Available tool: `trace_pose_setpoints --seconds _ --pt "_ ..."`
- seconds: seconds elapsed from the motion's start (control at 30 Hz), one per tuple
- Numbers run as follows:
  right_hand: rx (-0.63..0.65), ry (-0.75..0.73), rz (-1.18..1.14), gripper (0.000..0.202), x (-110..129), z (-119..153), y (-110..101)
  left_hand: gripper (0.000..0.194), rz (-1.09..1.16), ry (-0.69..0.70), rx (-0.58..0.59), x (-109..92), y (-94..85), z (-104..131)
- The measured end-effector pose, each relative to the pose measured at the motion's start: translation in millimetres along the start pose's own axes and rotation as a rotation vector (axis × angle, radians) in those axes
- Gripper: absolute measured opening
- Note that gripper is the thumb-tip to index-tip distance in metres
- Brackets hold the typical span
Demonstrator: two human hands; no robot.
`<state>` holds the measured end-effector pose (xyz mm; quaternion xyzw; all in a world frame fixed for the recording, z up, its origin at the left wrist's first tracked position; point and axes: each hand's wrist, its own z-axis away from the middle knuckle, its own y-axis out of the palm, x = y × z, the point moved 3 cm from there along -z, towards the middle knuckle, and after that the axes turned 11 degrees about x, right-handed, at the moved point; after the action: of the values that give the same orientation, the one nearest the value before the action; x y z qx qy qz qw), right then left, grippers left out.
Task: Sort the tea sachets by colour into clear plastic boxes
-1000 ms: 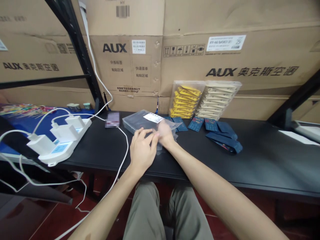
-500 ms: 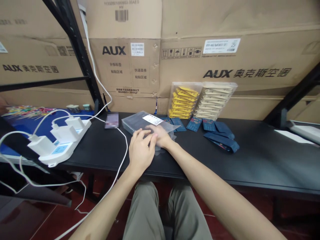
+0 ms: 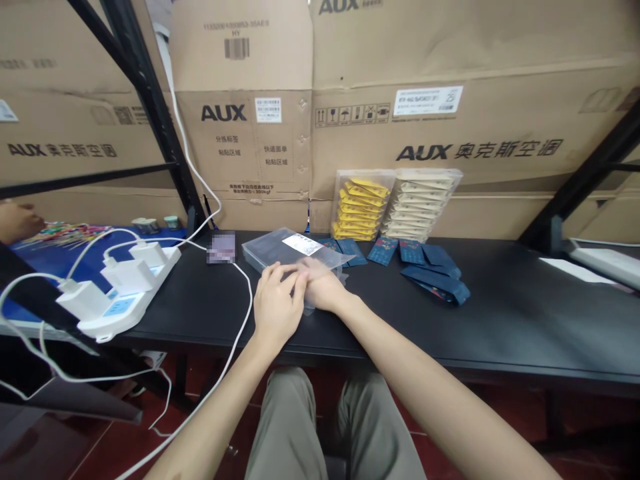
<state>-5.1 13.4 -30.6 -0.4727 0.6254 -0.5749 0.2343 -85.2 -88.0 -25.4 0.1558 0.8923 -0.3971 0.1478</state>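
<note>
A flat, clear plastic box (image 3: 270,248) with a white printed label (image 3: 303,245) on top lies on the black table, its transparent flaps sticking out at the right. At its near side, my left hand (image 3: 279,303) bends its fingers over the edge and grips it. My right hand (image 3: 323,283) grips the same edge from the right, its fingertips meeting those of the left. The fingers partly cover each other and the near edge. Behind the box and to its right lie dark blue printed packets (image 3: 383,251), some partly hidden by a flap.
Two upright clear boxes hold yellow packets (image 3: 361,210) and cream packets (image 3: 423,203), against cardboard (image 3: 240,153). Folded blue packets (image 3: 435,283) lie to the right. A white power strip (image 3: 125,303) with cables stands left. Another person's hand (image 3: 20,222) is above colourful sticks (image 3: 65,235).
My right hand has drawn back slightly over the box's near edge. My left hand stays at nearly the same spot. The other person's hand has come further into view at far left.
</note>
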Motion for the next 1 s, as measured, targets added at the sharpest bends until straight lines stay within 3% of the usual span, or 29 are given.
trace_pose_setpoints --seconds 0.13,0.27,0.43,0.57,0.83,0.93,1.0 --pt "-0.014 -0.078 -0.008 0.026 10 34 -17 0.038 0.004 0.003 0.001 1 -0.3 0" --pt "-0.098 -0.044 -0.006 0.023 -5 66 -36 0.036 0.012 0.007 -0.004 2 -0.6 0" --pt "-0.321 0.175 0.031 0.022 -48 99 -62 0.036 0.026 -0.010 -0.010 2 -0.7 0" --pt "-0.398 0.428 0.114 0.024 -84 118 -77 0.036 0.025 -0.013 -0.005 2 -0.4 0" --pt "-0.339 0.805 0.423 0.040 -126 149 -93 0.038 0.002 0.010 0.000 2 -1.1 0" --pt "-0.315 0.959 0.451 0.055 -132 160 -96 0.038 -0.003 0.015 0.004 1 -1.7 0" --pt "-0.227 1.000 0.411 0.062 -135 162 -94 0.038 -0.004 0.018 0.002 1 -1.8 0"
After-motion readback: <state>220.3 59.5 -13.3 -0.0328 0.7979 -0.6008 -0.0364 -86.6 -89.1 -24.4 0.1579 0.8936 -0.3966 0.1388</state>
